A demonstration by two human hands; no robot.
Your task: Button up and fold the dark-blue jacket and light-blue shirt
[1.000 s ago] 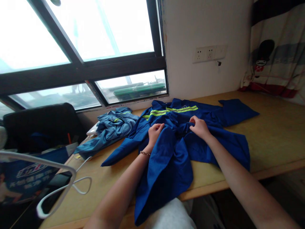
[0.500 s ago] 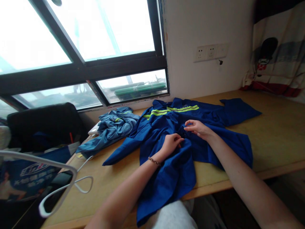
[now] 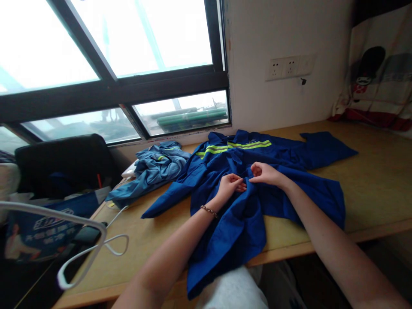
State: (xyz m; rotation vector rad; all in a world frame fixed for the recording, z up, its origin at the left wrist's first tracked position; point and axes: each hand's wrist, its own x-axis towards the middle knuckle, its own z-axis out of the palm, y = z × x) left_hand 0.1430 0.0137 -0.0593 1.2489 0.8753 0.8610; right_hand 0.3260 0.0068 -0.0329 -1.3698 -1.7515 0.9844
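Note:
A dark blue work jacket [image 3: 244,214] with yellow-green reflective stripes lies spread on the wooden table [image 3: 370,184], its lower part hanging over the near edge. My left hand [image 3: 229,184], with a bead bracelet at the wrist, pinches the jacket's front edge at its middle. My right hand [image 3: 264,174] pinches the facing front edge just to the right. The fingertips of both hands almost touch. What lies between the fingers besides cloth is too small to tell.
A crumpled lighter blue garment [image 3: 154,169] lies to the left near the window. A white clothes hanger [image 3: 86,253] juts in at the lower left. A black chair back [image 3: 61,165] and a printed bag [image 3: 41,231] stand left. Wall sockets [image 3: 288,67] sit above the table.
My left hand slid right and down along the jacket front and now meets my right hand at the middle. My right hand stayed nearly in place. The view shifted slightly.

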